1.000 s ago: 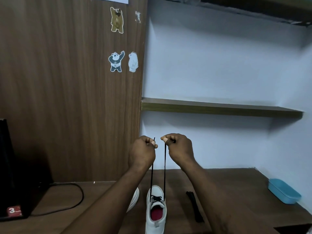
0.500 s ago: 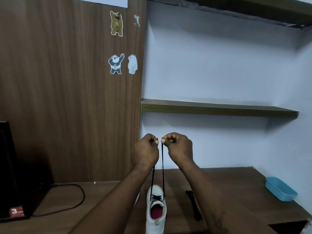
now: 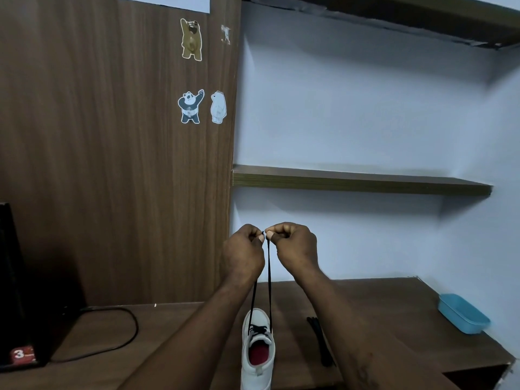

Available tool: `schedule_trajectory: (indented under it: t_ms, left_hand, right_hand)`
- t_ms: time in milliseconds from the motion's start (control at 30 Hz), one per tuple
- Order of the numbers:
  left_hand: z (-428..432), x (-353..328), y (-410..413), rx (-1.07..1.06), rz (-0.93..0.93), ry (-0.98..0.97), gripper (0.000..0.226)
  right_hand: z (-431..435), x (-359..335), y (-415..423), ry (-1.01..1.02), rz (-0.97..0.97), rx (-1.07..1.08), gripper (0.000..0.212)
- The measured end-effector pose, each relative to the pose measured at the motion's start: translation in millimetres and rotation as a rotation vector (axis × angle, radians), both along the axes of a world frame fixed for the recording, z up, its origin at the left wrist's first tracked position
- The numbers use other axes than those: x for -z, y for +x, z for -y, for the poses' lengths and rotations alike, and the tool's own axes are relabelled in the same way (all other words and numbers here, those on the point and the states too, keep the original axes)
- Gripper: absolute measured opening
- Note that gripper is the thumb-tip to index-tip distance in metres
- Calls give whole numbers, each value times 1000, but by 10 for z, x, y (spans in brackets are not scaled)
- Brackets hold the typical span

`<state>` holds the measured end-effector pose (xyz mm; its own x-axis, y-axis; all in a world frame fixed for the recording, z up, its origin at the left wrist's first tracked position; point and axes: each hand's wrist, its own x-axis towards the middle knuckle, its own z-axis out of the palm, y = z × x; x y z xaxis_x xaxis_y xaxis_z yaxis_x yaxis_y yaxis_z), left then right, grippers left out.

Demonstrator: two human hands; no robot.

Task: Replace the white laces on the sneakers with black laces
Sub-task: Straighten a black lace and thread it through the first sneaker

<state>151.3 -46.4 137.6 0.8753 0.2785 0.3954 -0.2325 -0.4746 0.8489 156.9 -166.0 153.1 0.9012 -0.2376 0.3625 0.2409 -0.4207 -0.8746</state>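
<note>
Drawn together vs. 1 s earlier: left hand (image 3: 243, 254) & right hand (image 3: 295, 249), centre frame, fists now almost touching, each pinching one end of black lace (image 3: 269, 277) between thumb & curled fingers. Both strands taut, running down to white sneaker (image 3: 257, 361), bottom centre, toe away, on wood-grain worktop (image 3: 380, 305). Lace: thin, limp, light, prob. slick; best pinched near tips. Sneaker: smooth upper, red lining, prob. light enough to tip under hard pull. Dark bundle (image 3: 319, 339), prob. 2nd lace, right of shoe; blue plastic tray (image 3: 463, 313) far right.
</note>
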Motion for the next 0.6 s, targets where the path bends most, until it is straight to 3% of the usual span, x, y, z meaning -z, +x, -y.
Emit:
schedule_trajectory:
  t_ms: [433,600]
  left_hand:
    - [-29,14,25,8,2,-22,18]
    - [0,28,11,46,20,-55,15]
  right_hand:
    - [-25,-29,-35,3,6,-37,10]
    - [15,-54,-98,127,-35,-88,10]
